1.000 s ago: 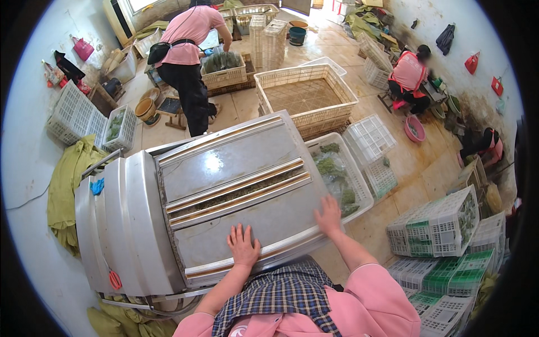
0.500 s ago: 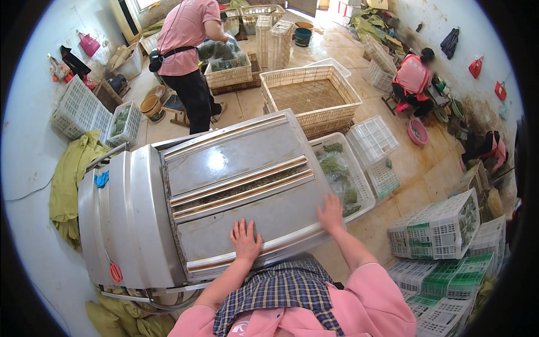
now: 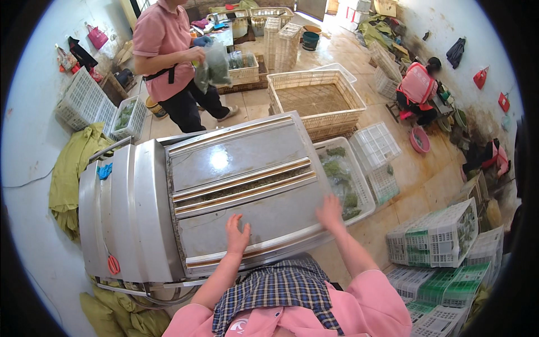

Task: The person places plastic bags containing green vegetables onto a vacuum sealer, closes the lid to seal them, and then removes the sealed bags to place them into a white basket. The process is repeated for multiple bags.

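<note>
In front of me is a large stainless-steel machine resembling a vacuum sealer, with a flat grey bed (image 3: pixel 269 210) crossed by long bars and a raised metal hood (image 3: pixel 154 208) on its left. My left hand (image 3: pixel 238 236) is over the near part of the bed, thumb and fingers apart, holding nothing. At the bed's right edge is my right hand (image 3: pixel 330 212), slightly blurred, fingers stretched out and nothing visible in it. Just beyond it stands a white crate (image 3: pixel 369 196) of clear bags with green contents. Orange-handled scissors (image 3: pixel 113 264) and a blue crumpled glove or cloth (image 3: pixel 104 171) lie on the hood.
Behind the machine a person (image 3: pixel 168 62) holds a clear bag (image 3: pixel 216 67) of green contents. A large beige crate (image 3: pixel 314 121) stands beyond the bed. White and green crates (image 3: pixel 432 236) are stacked at right. Two people crouch near the right wall by a pink basin (image 3: pixel 419 139).
My left hand has lifted its palm and shifted slightly left; my right hand stays near the bed's right edge. The person behind has turned and moved left, now holding up a bag.
</note>
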The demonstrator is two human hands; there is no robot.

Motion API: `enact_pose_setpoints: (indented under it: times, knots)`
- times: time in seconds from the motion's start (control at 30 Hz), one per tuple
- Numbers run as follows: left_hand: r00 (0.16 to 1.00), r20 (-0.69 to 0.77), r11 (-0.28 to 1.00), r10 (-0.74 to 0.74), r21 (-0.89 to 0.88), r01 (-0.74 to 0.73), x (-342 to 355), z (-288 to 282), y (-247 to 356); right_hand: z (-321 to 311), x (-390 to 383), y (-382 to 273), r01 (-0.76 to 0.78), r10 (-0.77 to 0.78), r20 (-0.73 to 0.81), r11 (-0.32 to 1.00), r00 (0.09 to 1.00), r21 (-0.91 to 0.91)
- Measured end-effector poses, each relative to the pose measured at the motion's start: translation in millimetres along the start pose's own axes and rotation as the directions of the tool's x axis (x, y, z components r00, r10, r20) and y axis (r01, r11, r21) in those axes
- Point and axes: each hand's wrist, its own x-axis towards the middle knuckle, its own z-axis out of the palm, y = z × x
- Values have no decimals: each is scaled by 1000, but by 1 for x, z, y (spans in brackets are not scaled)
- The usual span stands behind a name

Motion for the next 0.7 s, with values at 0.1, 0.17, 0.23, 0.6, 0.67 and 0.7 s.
enact_pose_setpoints:
  times: [0.1, 0.17, 0.23, 0.6, 0.67, 0.7]
  knots:
    - [992, -35, 983, -122, -142, 116, 17, -20, 6, 1, -8, -30, 179, -154, -158, 970, 975, 162]
    - [963, -96, 949, -252, -220, 226, 29, -33, 13, 2, -14, -55, 298, -251, -196, 919, 948, 260]
    - [945, -109, 910, -307, -323, 259, 44, -46, 5, 2, -20, -80, 384, -323, -220, 854, 920, 351]
    - [908, -202, 588, -366, -807, 58, 122, -113, 42, -11, -30, -180, 560, -475, -327, 521, 817, 644]
    - [889, -168, 545, -426, -832, 104, 131, -110, 39, -14, -25, -190, 516, -437, -310, 505, 844, 692]
    - [884, -121, 541, -452, -825, 164, 128, -107, 26, -15, -23, -194, 492, -420, -298, 498, 857, 714]
